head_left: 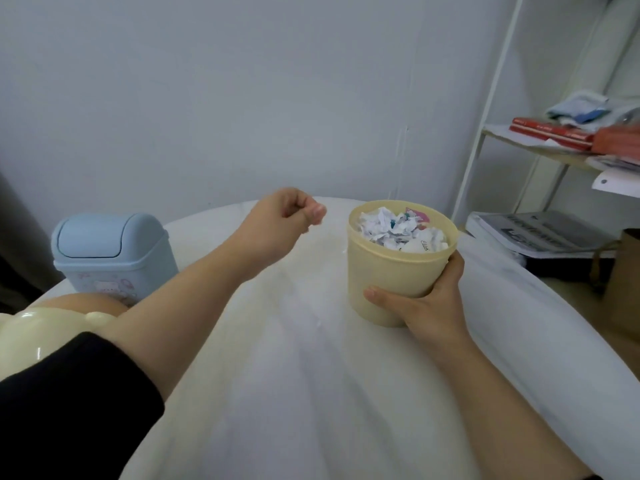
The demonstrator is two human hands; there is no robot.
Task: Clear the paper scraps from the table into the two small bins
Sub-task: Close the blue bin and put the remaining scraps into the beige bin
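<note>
An open cream bin stands on the white table, right of centre, filled to the rim with crumpled paper scraps. My right hand grips its lower right side, thumb across the front. My left hand hovers above the table just left of the bin's rim, fingers curled with the thumb pressed against them; no scrap shows between them. A pale blue bin with a closed swing lid stands at the far left of the table.
A glossy cream and peach object lies at the left edge, in front of the blue bin. Right of the table stands a white shelf rack with red books, cloth and papers. A brown paper bag sits beside it.
</note>
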